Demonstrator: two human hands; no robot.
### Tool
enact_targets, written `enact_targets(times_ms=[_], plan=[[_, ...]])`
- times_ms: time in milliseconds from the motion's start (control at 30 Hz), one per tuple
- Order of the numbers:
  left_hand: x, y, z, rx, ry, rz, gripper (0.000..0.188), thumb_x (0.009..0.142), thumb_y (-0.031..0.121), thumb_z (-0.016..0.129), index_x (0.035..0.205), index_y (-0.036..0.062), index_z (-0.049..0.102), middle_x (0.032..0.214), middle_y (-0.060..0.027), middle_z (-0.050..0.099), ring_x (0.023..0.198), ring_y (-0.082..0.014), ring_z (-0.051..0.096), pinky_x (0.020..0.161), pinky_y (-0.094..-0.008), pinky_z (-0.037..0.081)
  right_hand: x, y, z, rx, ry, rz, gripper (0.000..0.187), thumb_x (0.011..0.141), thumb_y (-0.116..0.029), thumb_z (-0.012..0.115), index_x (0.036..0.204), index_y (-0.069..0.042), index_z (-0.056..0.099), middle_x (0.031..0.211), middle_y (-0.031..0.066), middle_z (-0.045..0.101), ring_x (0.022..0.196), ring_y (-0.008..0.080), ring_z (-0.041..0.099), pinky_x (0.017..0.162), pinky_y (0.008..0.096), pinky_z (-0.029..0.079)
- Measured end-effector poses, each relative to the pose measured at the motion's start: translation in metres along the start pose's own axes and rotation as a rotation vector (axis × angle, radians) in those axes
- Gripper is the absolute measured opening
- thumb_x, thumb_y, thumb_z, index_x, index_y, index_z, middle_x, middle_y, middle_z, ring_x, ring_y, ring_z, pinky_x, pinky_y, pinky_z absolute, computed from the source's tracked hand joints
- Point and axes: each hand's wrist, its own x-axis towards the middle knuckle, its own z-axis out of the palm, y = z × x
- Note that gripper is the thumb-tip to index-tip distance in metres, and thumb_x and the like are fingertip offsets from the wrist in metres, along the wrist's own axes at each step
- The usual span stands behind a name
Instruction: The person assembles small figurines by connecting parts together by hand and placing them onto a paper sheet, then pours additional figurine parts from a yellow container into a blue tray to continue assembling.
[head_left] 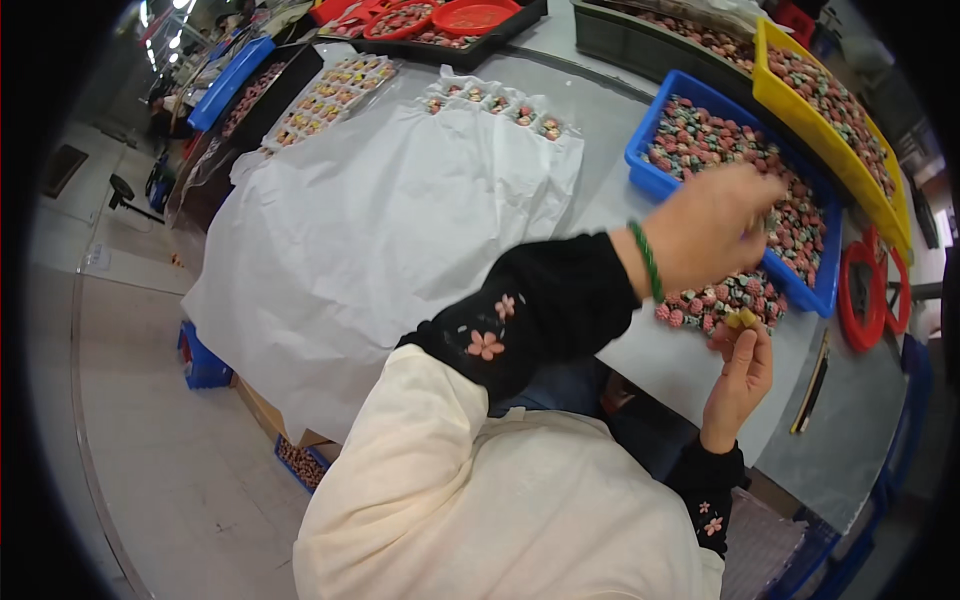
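Observation:
My left hand (712, 228), with a green braided bracelet (645, 262) at the wrist, hovers over the near side of a blue bin (652, 128). Its fingers are curled and partly blurred; what they hold, if anything, is hidden. The bin is filled with small pink, green and white pieces, like beads or candies. Lower down, my right hand (740, 385) pinches a small yellow piece (740, 318) between thumb and fingers. Right beside those fingertips, a loose pile of pink and dark pieces (722, 298) lies on the grey table.
White sheet material (380, 220) covers the left of the table, with filled trays (335, 95) at its far edge. A yellow bin (820, 110) stands beyond the blue one. Red round frames (862, 298) and a thin dark tool (812, 385) lie at the right.

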Motion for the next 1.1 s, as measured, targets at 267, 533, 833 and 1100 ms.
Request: enact_targets(times_ms=[267, 533, 833, 1100], plan=[[0.030, -0.138, -0.203, 0.908, -0.059, -0.411, 0.023, 0.065, 0.021, 0.058, 0.071, -0.0005, 0.057, 0.072, -0.0202, 0.059, 0.071, -0.0345, 0.058, 0.065, -0.0399, 0.047, -0.024, 0.022, -0.012, -0.111, -0.019, 0.074, 0.022, 0.090, -0.014, 0.049, 0.102, 0.002, 0.055, 0.086, 0.0067, 0.058, 0.073, 0.0108, 0.054, 0.064, 0.0241, 0.045], [-0.103, -0.243, -0.224, 0.870, -0.259, -0.734, 0.025, 0.069, 0.012, 0.056, 0.091, 0.0018, 0.054, 0.083, -0.0196, 0.059, 0.082, -0.0359, 0.056, 0.072, -0.0429, 0.045, -0.035, 0.038, -0.020, -0.182, -0.057, 0.134, 0.019, 0.088, -0.012, 0.051, 0.099, 0.003, 0.055, 0.084, 0.0053, 0.058, 0.071, 0.0085, 0.052, 0.065, 0.0207, 0.043], [-0.109, -0.254, -0.199, 1.161, -0.256, -0.635, 0.048, 0.084, 0.034, 0.046, 0.116, -0.0015, 0.040, 0.119, -0.0210, 0.042, 0.115, -0.0384, 0.034, 0.091, -0.0510, 0.030, -0.035, 0.045, -0.024, -0.270, -0.027, 0.121, 0.015, 0.086, -0.007, 0.052, 0.098, 0.002, 0.055, 0.084, 0.0053, 0.058, 0.071, 0.0087, 0.053, 0.066, 0.0210, 0.045], [-0.112, -0.261, -0.190, 1.121, -0.354, -0.828, 0.073, 0.086, 0.056, 0.026, 0.135, 0.0021, 0.018, 0.140, -0.0201, 0.016, 0.130, -0.0347, 0.012, 0.100, -0.0569, 0.011, -0.021, 0.034, -0.005, -0.431, -0.130, -0.066, 0.012, 0.077, -0.001, 0.060, 0.089, 0.003, 0.058, 0.081, 0.0044, 0.059, 0.066, 0.0067, 0.052, 0.057, 0.0193, 0.042]])
